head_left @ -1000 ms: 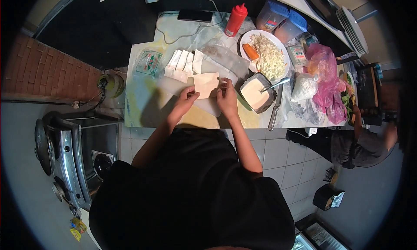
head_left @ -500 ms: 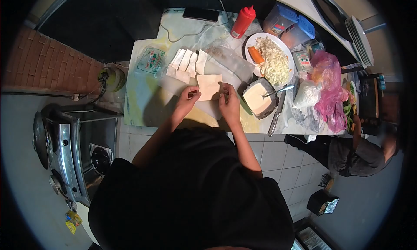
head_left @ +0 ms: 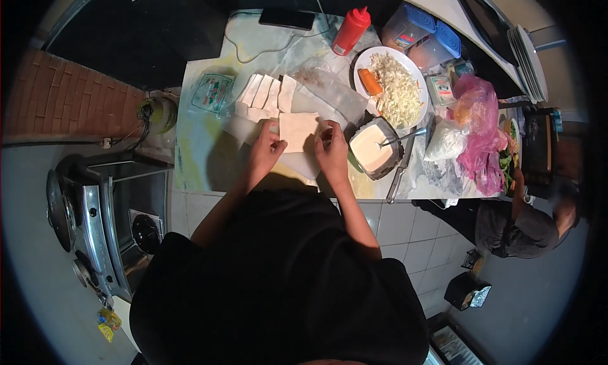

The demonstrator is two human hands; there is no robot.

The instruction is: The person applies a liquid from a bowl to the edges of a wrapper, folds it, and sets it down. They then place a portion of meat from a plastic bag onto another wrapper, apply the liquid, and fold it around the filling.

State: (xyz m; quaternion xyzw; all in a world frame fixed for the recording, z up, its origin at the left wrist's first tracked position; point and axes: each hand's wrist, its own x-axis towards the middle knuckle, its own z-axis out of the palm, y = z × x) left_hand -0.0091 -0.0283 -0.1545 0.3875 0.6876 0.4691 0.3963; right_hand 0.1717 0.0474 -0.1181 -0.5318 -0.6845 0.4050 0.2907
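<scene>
In the head view, a thin, pale cream, square wrapper sheet (head_left: 299, 132) lies flat at the near side of the marbled, pale green-and-yellow table (head_left: 193, 162), just below a row of white, folded, flat strips (head_left: 271, 94). The left hand (head_left: 265, 153) and right hand (head_left: 332, 146) curl loosely at its opposite side edges, though whether either pinches it I cannot tell. It looks light, limp, perhaps slightly tacky and easily torn, so opposite edges or corners suit a gentle fingertip hold.

Pale sheet (head_left: 300, 133) partly hidden
</scene>
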